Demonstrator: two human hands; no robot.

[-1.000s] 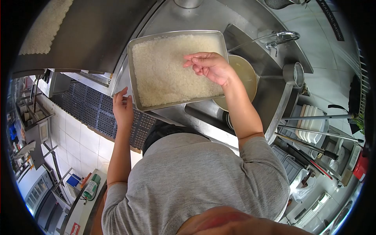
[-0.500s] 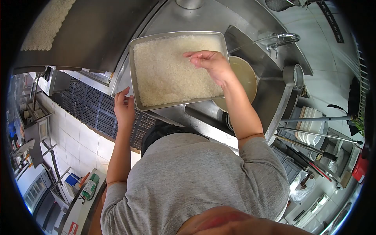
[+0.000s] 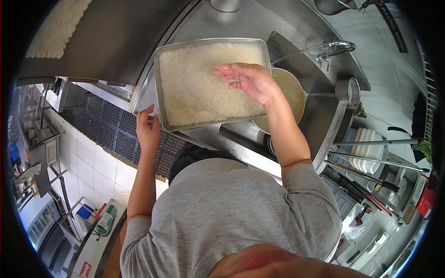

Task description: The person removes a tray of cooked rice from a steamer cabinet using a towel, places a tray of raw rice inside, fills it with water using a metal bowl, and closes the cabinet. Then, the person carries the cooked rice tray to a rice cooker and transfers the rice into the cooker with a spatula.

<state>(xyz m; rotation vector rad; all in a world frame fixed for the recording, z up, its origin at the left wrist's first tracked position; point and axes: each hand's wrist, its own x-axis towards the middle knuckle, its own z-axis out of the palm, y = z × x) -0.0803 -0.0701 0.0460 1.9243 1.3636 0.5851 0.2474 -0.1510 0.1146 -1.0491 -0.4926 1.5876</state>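
Observation:
A rectangular metal tray (image 3: 156,83) lies tilted slightly in view over the sink's edge, with a layer of white rice grains (image 3: 194,88) spread across its bottom. Above the rice hovers my right hand (image 3: 252,81), palm partly turned up, fingers loosely bent and apart, holding nothing I can see. My left hand (image 3: 148,126) is beside the tray's lower left corner, fingers slightly curled and apart. Whether it touches the rim I cannot tell. Behind my right forearm a large round pot (image 3: 292,85) with pale liquid stands in the sink, partly hidden.
A curved faucet (image 3: 340,46) runs water at the right of the sink (image 3: 320,109). On its edge sits a metal strainer or cup (image 3: 346,91). More rice (image 3: 53,32) lies on the steel surface at upper left. A perforated black mat (image 3: 104,123) covers the floor.
My right hand has opened from a pinch and turned its palm upward, still above the rice. The left hand and the tray have barely shifted.

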